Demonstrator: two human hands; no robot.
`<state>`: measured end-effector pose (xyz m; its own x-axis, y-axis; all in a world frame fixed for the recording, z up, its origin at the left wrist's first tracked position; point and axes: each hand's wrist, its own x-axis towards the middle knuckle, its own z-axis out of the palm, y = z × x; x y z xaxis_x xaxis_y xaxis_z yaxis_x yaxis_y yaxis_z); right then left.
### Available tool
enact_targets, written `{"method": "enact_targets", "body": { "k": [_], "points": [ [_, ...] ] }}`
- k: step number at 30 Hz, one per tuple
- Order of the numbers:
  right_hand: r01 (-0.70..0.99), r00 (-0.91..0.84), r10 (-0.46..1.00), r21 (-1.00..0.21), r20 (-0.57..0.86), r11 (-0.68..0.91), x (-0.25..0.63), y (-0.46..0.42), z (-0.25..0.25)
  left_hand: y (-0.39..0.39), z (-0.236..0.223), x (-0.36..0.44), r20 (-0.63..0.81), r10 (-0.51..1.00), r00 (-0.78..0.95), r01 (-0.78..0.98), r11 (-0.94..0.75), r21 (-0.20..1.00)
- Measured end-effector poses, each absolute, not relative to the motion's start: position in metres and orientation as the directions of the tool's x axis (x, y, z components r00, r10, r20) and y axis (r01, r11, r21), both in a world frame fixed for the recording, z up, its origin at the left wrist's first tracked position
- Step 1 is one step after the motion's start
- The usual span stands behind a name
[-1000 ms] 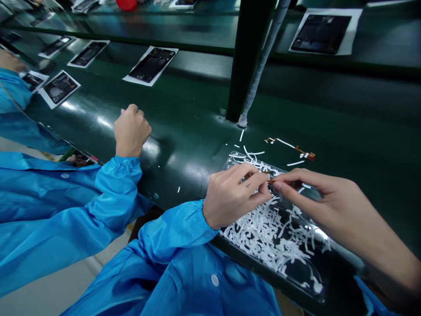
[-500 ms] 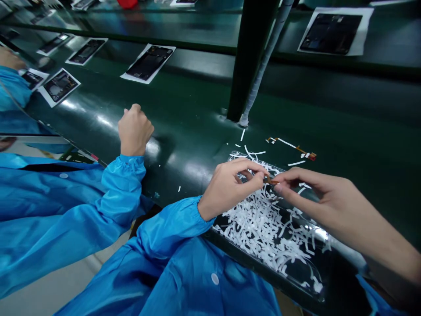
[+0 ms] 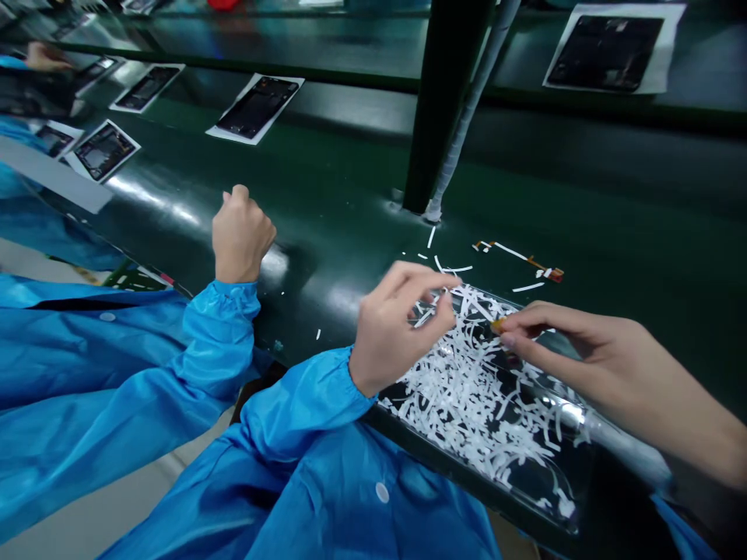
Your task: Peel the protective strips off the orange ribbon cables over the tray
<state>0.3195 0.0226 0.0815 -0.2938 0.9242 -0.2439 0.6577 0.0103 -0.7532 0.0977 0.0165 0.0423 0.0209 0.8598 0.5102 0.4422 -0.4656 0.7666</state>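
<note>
A small amber flex cable [image 3: 498, 325] is pinched between the thumb and index finger of my right hand [image 3: 575, 342], over the tray's right side. My left hand [image 3: 402, 323] hovers at the upper left of the tray, thumb and index tips slightly apart, with nothing clearly between them. Below both hands lies a clear plastic tray [image 3: 569, 529] heaped with white paper strips [image 3: 461, 397]. Beyond my right hand, another amber flex cable [image 3: 540, 267] with white pieces on it rests on the green bench.
Loose strips lie by the dark post [image 3: 437, 117] and its wrapped cable [image 3: 470, 124]. Dark phone frames [image 3: 257, 106] on white sheets sit along the green bench [image 3: 332, 187] and shelf. At left, a co-worker's closed hand [image 3: 242, 233] rests on the bench; another person works farther left.
My left fingers have come off the flex cable and parted, moving slightly left. My right hand keeps the cable, a little farther right. At far left, another person's hand and a pale sheet have moved.
</note>
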Motion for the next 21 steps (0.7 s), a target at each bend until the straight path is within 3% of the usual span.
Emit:
{"method": "enact_targets", "body": {
  "k": [3,7,12,17,21],
  "points": [
    [0.642,-0.310,0.932,-0.764,-0.187,0.061,0.319,0.020,0.081,0.009,0.043,0.107,0.529,0.835,0.153,0.489,-0.529,0.693],
    [0.616,-0.349,0.932,-0.773,-0.095,0.152,0.316,0.017,0.081,0.006,0.044,0.113,0.483,0.859,0.171,0.553,-0.489,0.674],
    [0.606,-0.385,0.923,-0.760,-0.024,0.233,0.315,0.013,0.082,0.006,0.044,0.112,0.392,0.898,0.199,0.471,-0.439,0.765],
    [0.612,-0.409,0.911,-0.755,-0.047,0.236,0.318,0.012,0.086,0.010,0.045,0.105,0.276,0.920,0.278,0.305,-0.357,0.883],
    [0.606,-0.459,0.886,-0.751,-0.063,0.261,0.318,0.010,0.090,0.016,0.046,0.101,0.247,0.892,0.378,0.272,-0.362,0.892]
  ]
}}
